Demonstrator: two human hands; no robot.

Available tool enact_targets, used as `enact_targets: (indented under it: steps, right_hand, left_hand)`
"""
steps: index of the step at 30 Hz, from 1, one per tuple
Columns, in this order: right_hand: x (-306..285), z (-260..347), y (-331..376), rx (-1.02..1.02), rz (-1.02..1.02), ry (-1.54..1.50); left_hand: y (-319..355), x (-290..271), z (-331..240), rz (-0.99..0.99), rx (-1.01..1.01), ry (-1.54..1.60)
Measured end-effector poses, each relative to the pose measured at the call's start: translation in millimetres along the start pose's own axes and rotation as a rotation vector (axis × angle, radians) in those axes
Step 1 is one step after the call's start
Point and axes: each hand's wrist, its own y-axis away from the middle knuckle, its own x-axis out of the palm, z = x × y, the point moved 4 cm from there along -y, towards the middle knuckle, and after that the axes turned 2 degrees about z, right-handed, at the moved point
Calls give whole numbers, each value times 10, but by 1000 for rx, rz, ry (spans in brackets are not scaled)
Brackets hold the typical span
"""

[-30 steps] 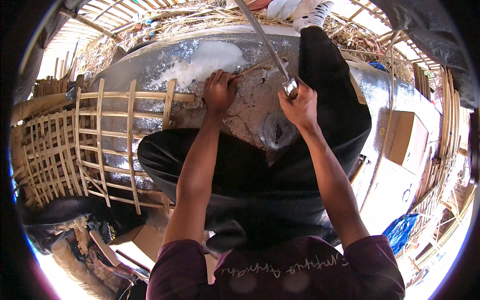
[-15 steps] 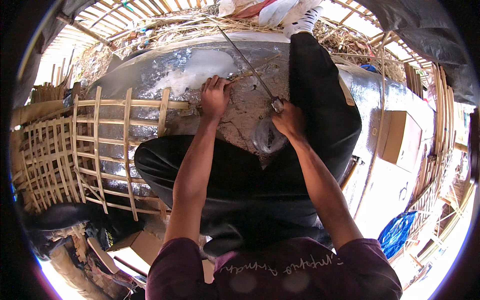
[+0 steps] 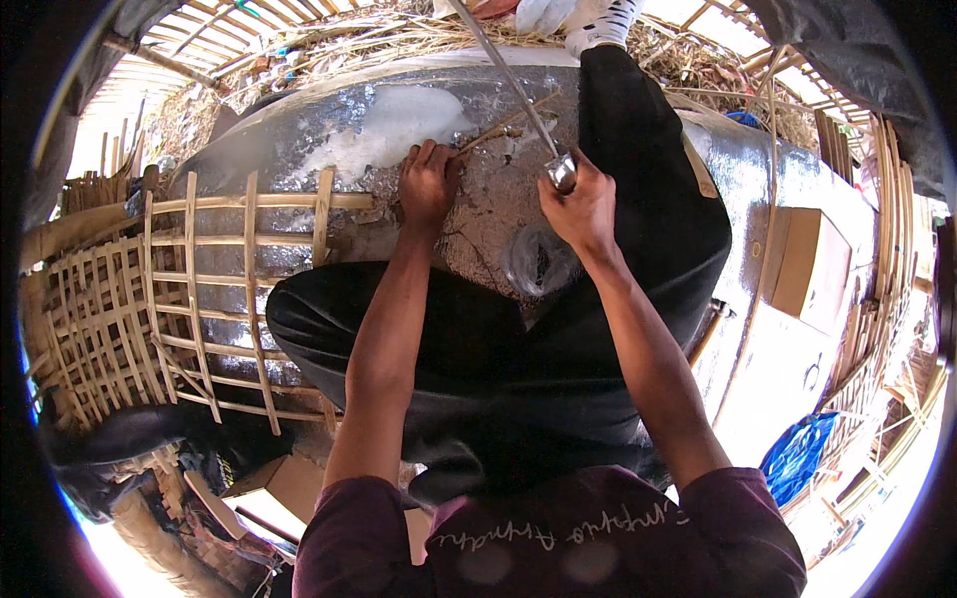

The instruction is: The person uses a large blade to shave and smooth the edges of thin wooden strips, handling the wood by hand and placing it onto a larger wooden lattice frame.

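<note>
Worn on the head, the one camera looks steeply down and forward (a wide fisheye, so straight edges curve toward the rim), close above the maroon shirt, with the left hand and right hand farther off and straw beyond them

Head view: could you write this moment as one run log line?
Left hand: at end of thin stick | Right hand: gripping long knife | Nearby: bamboo lattice, clear plastic bag
</note>
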Motion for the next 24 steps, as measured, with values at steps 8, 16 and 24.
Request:
enact_targets:
  steps: [8, 16, 24]
  right_hand:
    - [287, -509, 123, 201, 259, 204]
    - [273, -351, 135, 269, 231, 131]
    - [180, -233, -36, 44, 51, 100]
  left_hand:
    - [3, 50, 16, 6, -37, -23]
    - [-57, -9, -38, 23, -29, 6]
    - [-57, -71, -75, -9, -8, 69]
